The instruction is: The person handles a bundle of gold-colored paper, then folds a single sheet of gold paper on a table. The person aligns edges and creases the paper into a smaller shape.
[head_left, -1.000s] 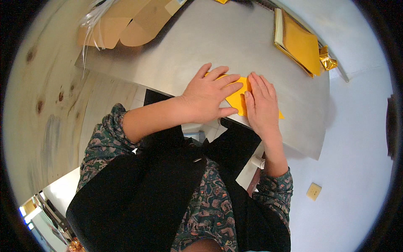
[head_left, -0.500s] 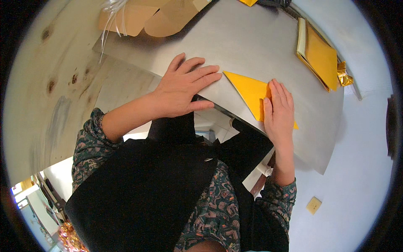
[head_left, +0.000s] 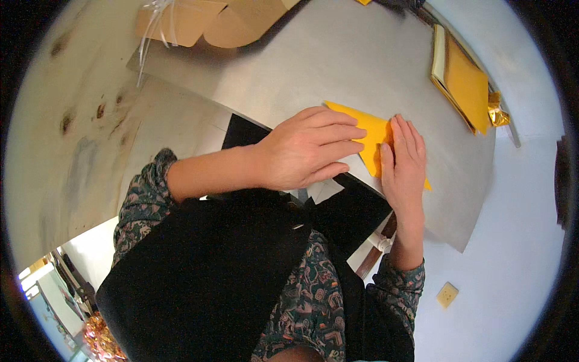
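Note:
A yellow sheet of paper (head_left: 373,128), folded into a pointed shape, lies on the grey tabletop (head_left: 289,66) close to its near edge. My left hand (head_left: 310,149) reaches across from the left with fingers outstretched, the fingertips over the paper's left part. On the paper's right part rests my right hand (head_left: 404,158), laid flat with its fingers straight and side by side. Between the two hands the middle of the paper shows. One yellow corner pokes out to the right of my right hand. Both palms face down, and neither hand grips anything.
A stack of golden-yellow sheets (head_left: 464,81) lies at the table's right edge, beside crumpled gold foil (head_left: 498,110). At the far left are a brown cardboard piece (head_left: 244,25) and clear plastic strips (head_left: 158,21). A wall socket (head_left: 447,295) is at lower right.
My left hand has moved right, from the bare tabletop onto the left part of the yellow paper. My right hand stays on the paper's right part.

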A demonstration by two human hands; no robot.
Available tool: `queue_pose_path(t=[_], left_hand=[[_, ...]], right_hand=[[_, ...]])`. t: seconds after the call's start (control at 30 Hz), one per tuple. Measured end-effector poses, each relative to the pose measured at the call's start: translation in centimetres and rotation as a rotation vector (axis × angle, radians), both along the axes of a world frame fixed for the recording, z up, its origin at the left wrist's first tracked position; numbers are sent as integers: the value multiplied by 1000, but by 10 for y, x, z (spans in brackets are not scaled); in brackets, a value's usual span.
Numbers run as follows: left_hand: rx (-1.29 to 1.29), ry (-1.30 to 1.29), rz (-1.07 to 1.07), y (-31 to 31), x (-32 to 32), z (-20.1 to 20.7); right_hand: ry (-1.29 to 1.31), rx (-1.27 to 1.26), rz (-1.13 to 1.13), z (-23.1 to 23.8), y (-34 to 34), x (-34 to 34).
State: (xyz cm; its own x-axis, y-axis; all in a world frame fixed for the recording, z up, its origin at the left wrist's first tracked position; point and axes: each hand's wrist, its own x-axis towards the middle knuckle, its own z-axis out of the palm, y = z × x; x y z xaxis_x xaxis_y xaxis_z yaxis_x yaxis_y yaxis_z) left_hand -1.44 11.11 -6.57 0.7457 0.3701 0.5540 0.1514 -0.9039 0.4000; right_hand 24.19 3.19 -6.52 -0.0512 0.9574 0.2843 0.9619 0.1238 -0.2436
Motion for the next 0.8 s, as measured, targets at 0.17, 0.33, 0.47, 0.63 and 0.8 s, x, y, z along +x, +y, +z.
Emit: queue_pose_path(t=[0.17, 0.33, 0.47, 0.63, 0.8], left_hand=[[112, 172, 96, 17, 24, -6], [47, 215, 76, 18, 21, -9], [38, 223, 65, 19, 21, -7], [64, 202, 78, 16, 22, -6], [67, 200, 47, 17, 20, -5]], right_hand=[[29, 17, 8, -1, 0, 0], [92, 99, 84, 12, -14, 3], [147, -102, 252, 22, -36, 11], [136, -33, 251, 18, -38, 27], [83, 27, 306, 20, -29, 37]])
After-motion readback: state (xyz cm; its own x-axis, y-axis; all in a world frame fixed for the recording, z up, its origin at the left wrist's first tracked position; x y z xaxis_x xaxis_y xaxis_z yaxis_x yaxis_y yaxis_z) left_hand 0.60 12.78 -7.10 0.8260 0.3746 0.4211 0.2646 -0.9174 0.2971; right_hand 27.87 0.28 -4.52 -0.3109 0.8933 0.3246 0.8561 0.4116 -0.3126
